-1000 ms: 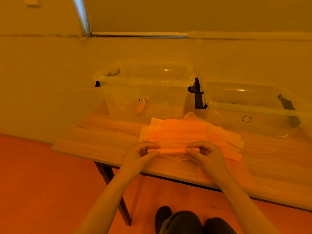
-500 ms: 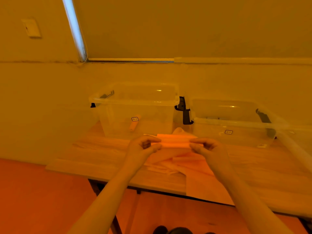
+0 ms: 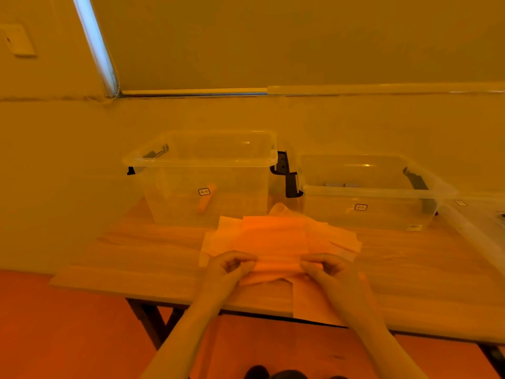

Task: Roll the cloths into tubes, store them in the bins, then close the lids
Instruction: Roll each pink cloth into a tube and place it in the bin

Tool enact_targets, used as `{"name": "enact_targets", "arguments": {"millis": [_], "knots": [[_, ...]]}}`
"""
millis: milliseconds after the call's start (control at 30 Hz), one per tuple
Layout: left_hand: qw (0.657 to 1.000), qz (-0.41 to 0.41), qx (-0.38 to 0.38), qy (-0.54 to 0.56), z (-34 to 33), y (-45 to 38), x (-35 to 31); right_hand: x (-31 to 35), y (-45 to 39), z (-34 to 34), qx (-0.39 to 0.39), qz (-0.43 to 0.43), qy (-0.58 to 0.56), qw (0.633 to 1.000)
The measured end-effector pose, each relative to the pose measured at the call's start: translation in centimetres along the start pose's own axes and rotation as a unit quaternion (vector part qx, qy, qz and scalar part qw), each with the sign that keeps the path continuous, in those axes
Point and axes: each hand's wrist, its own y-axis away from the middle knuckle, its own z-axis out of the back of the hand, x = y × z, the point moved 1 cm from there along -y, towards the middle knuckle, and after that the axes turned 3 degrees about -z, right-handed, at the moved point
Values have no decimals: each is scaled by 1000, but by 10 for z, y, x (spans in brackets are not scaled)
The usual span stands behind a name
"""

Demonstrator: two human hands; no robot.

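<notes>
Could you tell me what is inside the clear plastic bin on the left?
Inside the clear plastic left bin, one small orange rolled cloth tube leans near the front wall, partly behind a small label. The hazy walls hide anything else.

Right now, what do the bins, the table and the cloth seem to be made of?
Bins: clear glossy plastic; the contents show through and the rims glint.
Table: wood or wood-look laminate, matte; grain lines show.
Cloth: thin soft fabric or non-woven; it creases where the hands grip it.

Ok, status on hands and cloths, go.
Both hands, left and right, pinching orange cloth on table. One roll in left bin. Nothing blocking.
</notes>
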Motion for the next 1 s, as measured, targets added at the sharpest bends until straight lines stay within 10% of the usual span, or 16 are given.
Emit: {"name": "enact_targets", "arguments": {"millis": [1000], "knots": [[994,-46,38,-91,12,-8,6,-9,-1,2,-29,44,50,997]]}}
